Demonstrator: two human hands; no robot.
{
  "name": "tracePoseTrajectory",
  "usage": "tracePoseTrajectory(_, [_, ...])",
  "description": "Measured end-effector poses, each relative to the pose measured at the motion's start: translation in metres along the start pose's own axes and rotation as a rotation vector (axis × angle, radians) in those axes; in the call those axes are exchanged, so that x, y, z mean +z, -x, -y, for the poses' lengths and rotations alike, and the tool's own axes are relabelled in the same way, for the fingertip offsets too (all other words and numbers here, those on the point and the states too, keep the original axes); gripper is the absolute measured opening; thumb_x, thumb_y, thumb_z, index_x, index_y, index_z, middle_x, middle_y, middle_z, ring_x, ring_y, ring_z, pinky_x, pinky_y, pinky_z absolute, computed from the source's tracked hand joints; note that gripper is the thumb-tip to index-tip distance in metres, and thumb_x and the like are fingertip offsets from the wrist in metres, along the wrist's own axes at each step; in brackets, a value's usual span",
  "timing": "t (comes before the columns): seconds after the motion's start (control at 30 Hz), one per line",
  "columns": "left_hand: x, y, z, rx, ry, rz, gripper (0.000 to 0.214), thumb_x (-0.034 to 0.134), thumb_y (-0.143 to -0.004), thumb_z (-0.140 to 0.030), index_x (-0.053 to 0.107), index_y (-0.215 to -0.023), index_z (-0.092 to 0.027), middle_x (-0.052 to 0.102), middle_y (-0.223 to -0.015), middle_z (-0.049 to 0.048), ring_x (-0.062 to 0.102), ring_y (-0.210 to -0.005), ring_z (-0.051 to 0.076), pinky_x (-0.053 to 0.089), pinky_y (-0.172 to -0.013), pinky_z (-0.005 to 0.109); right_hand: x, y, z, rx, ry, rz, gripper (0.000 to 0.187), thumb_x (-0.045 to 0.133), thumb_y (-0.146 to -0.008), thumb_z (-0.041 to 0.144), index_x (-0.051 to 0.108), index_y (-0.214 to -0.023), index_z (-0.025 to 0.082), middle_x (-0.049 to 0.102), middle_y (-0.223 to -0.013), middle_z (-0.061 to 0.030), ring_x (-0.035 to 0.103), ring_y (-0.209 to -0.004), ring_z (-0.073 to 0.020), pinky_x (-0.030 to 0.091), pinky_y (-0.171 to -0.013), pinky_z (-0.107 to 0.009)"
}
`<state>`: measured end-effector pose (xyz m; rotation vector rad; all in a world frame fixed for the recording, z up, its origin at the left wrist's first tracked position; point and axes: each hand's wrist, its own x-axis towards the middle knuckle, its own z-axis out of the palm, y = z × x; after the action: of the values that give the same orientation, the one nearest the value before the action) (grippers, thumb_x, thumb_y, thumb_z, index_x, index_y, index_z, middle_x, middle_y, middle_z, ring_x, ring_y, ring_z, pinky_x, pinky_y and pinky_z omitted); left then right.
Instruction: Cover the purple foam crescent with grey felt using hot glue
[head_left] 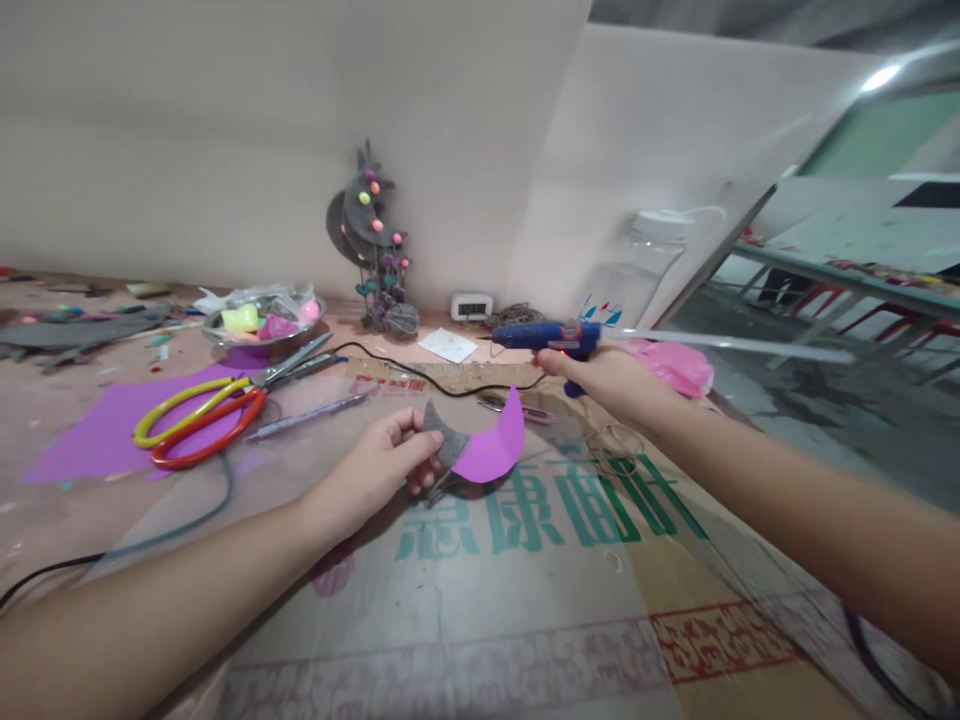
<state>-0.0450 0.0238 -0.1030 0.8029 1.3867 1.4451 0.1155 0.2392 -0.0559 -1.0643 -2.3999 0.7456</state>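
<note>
My left hand (379, 462) pinches a crescent-shaped cutout (480, 448), grey on its left part and purple on its right, just above a cardboard sheet (525, 590) with green print. My right hand (604, 378) is closed round the handle of a blue hot glue gun (547, 337). The gun's nozzle points left, above and behind the cutout. A long clear glue stick (735, 345) juts out of the gun's back to the right. The gun's black cord (405, 365) runs left across the table.
Two pairs of scissors, yellow and red-handled (217, 415), lie on purple paper (112, 430) at the left. Behind them stand a metal bowl of coloured bits (262, 320), a grey felt ornament with pompoms (371, 240), a small white clock (471, 306), a clear jar (637, 265) and pink material (675, 365).
</note>
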Motion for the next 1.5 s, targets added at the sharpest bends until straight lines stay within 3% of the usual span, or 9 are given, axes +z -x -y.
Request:
tracePoseTrajectory(0.13, [0.0,-0.001,0.001,0.013,0.002,0.007,0.02,0.059,-0.077,-0.029,0.045,-0.07,-0.017,0.054,-0.055,-0.0052,0.045,-0.044,0.006,0.034,-0.044,0.016,0.019,-0.052,0.011,-0.072,0.025,0.028,0.034,0.062,-0.075,0.046,0.068,-0.089,0.016,0.068,-0.087,-0.0082,0.062,-0.076,-0.0206,0.045,-0.06,-0.026])
tracePoseTrajectory(0.23, [0.001,-0.001,0.001,0.002,-0.008,0.004,0.02,0.058,-0.077,-0.031,0.045,-0.071,-0.018,0.054,-0.055,-0.0052,0.046,-0.043,0.006,0.034,-0.042,0.016,0.043,-0.077,0.016,-0.079,0.019,0.082,0.032,0.059,-0.079,0.042,0.067,-0.086,0.012,0.068,-0.08,-0.009,0.061,-0.068,-0.0175,0.045,-0.056,-0.024])
tracePoseTrajectory(0.4, [0.001,0.0,-0.001,0.015,0.01,-0.011,0.021,0.061,-0.075,-0.033,0.047,-0.071,-0.017,0.053,-0.056,-0.0054,0.046,-0.044,0.006,0.033,-0.043,0.016,0.07,-0.098,0.012,-0.083,0.055,0.143,0.037,0.061,-0.078,0.046,0.065,-0.081,0.01,0.065,-0.066,-0.008,0.059,-0.061,-0.017,0.045,-0.058,-0.026])
tracePoseTrajectory(0.57, [-0.002,-0.003,-0.003,-0.003,0.026,-0.022,0.023,0.063,-0.074,-0.034,0.048,-0.072,-0.016,0.056,-0.058,-0.0049,0.047,-0.043,0.005,0.034,-0.043,0.016,0.066,-0.102,0.004,-0.118,0.104,0.169,0.041,0.063,-0.074,0.05,0.066,-0.083,0.011,0.068,-0.075,-0.0098,0.062,-0.072,-0.0218,0.046,-0.067,-0.028])
tracePoseTrajectory(0.77, [-0.004,-0.004,-0.004,0.021,0.061,-0.024,0.018,0.062,-0.075,-0.028,0.05,-0.075,-0.014,0.064,-0.066,0.0,0.053,-0.049,0.006,0.038,-0.046,0.016,0.045,-0.073,-0.01,-0.174,0.116,0.073,0.046,0.055,-0.081,0.047,0.062,-0.105,0.009,0.064,-0.112,-0.0185,0.059,-0.102,-0.0292,0.043,-0.085,-0.033])
tracePoseTrajectory(1.0, [-0.006,-0.005,-0.001,0.032,0.141,0.005,0.018,0.064,-0.075,-0.025,0.049,-0.082,-0.017,0.071,-0.083,0.006,0.059,-0.057,0.008,0.041,-0.051,0.017,0.022,0.002,0.003,-0.193,0.026,0.008,0.041,0.039,-0.089,0.047,0.063,-0.095,0.013,0.067,-0.1,-0.0105,0.061,-0.093,-0.0236,0.045,-0.085,-0.035])
tracePoseTrajectory(1.23, [-0.007,-0.004,0.002,0.059,0.109,0.045,0.018,0.062,-0.079,-0.028,0.051,-0.086,-0.016,0.07,-0.081,0.0039,0.061,-0.059,0.009,0.042,-0.052,0.018,0.055,0.067,0.046,-0.2,-0.85,0.573,0.043,0.056,-0.084,0.042,0.052,-0.12,0.019,0.061,-0.114,-0.008,0.057,-0.106,-0.0174,0.04,-0.098,-0.035])
tracePoseTrajectory(1.37, [-0.008,-0.005,0.005,0.089,0.065,0.009,0.025,0.063,-0.079,-0.036,0.053,-0.087,-0.015,0.063,-0.062,-0.0012,0.057,-0.054,0.009,0.041,-0.049,0.018,0.073,0.077,0.051,-0.043,-1.014,0.568,0.028,0.063,-0.079,0.033,0.057,-0.1,0.016,0.062,-0.084,-0.0022,0.058,-0.073,-0.0104,0.047,-0.073,-0.025])
tracePoseTrajectory(1.5, [-0.009,-0.008,0.005,0.108,0.044,-0.074,0.026,0.064,-0.078,-0.038,0.053,-0.082,-0.014,0.057,-0.056,-0.0041,0.05,-0.048,0.006,0.038,-0.047,0.017,0.07,0.083,0.053,0.135,-0.785,0.561,0.018,0.051,-0.086,0.034,0.053,-0.081,0.017,0.042,-0.05,0.0077,0.039,-0.041,-0.0066,0.036,-0.047,-0.02])
